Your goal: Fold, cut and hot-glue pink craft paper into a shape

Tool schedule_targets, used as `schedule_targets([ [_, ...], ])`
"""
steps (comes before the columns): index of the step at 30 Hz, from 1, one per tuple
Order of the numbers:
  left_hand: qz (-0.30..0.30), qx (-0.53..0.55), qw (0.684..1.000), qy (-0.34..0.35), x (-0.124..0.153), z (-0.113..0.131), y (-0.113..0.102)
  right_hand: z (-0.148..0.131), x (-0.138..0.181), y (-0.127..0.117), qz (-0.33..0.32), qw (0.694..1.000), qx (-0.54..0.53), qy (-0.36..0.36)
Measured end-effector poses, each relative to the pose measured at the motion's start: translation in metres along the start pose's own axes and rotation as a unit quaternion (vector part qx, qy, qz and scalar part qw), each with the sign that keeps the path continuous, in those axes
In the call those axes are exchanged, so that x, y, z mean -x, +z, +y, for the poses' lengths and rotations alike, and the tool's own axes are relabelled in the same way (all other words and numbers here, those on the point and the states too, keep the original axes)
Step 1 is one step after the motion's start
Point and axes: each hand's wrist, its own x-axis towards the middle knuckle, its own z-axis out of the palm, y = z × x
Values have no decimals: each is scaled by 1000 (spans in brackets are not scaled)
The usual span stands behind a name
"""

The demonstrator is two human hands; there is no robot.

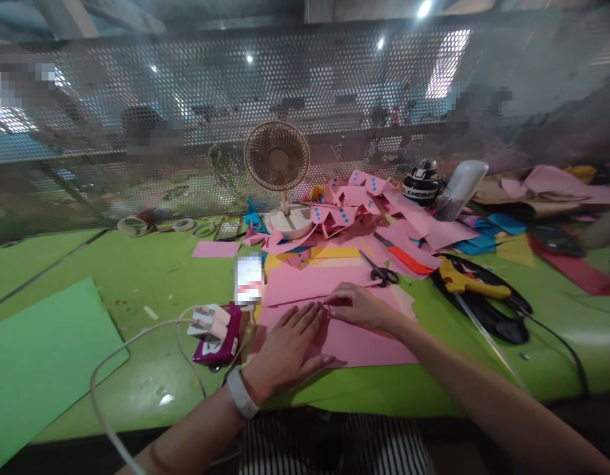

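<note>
A sheet of pink paper (369,346) lies in front of me, with more pink paper (305,284) just beyond a dark line across it. My left hand (292,343) rests flat on the sheet, fingers stretched out towards that line. Close to its fingertips, my right hand (357,307) is bent into a pinch at the paper's line. What sits between those fingers is too small to make out. Black-handled scissors (383,274) lie on the paper just past my right hand.
A small fan (278,158) stands behind a heap of folded pink paper pieces (354,198). To the right, a yellow glue gun (471,284) rests on a black tray (506,326). At left are a purple power block with plugs (218,346), its cable, and a green sheet (47,349).
</note>
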Motion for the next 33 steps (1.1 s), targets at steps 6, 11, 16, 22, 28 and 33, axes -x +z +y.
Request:
schedule_targets([
  [6, -18, 4, 1000, 0, -1, 2, -5, 2, -1, 1, 32, 999, -17, 20],
  [11, -20, 10, 1000, 13, -1, 1, -7, 2, -3, 0, 55, 997, -39, 38],
  [16, -15, 20, 999, 36, -2, -3, -10, 4, -4, -1, 59, 996, -44, 52],
  [22, -22, 29, 999, 28, -3, -5, -11, 2, -3, -2, 47, 998, -33, 34],
  [28, -17, 30, 999, 29, -3, -4, -9, 3, -2, -1, 42, 999, -16, 11],
  [33, -17, 21, 999, 28, -3, -2, -12, 7, -2, 1, 41, 999, -9, -2],
])
